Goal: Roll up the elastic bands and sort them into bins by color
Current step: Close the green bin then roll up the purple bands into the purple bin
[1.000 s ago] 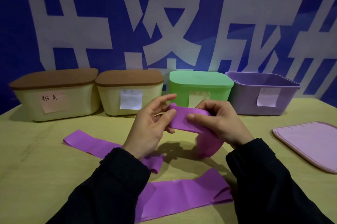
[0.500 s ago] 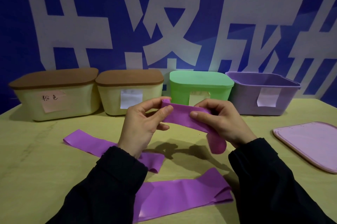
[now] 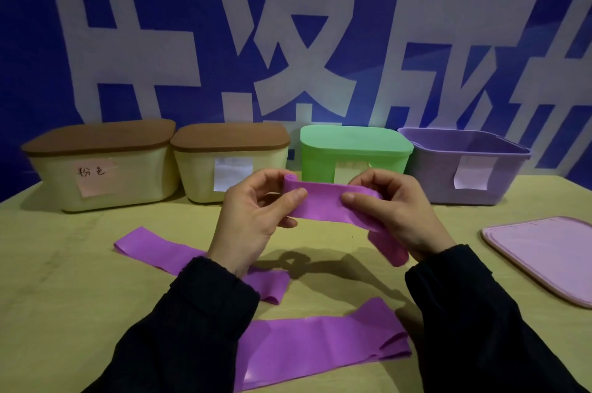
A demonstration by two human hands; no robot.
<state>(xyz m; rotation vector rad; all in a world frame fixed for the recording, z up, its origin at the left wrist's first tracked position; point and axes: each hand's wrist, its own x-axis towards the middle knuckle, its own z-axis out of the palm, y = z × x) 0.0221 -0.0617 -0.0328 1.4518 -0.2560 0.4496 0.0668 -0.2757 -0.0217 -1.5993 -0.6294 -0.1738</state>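
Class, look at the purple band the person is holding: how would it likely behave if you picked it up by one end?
Probably floppy: the held band droops past the right hand. Likely light, since fingertip pinches carry it. The small roll at the left hand may spring open if released.

Far-left cream bin [image 3: 102, 178]: pink note [image 3: 96, 176] handwritten "粉色". Blue backdrop [image 3: 288, 24]: large white characters, "成" legible; the other bins' labels unreadable.

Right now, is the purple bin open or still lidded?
Open. The purple bin shows its bare rim and hollow inside, and a pink-purple lid lies flat on the table to its right.
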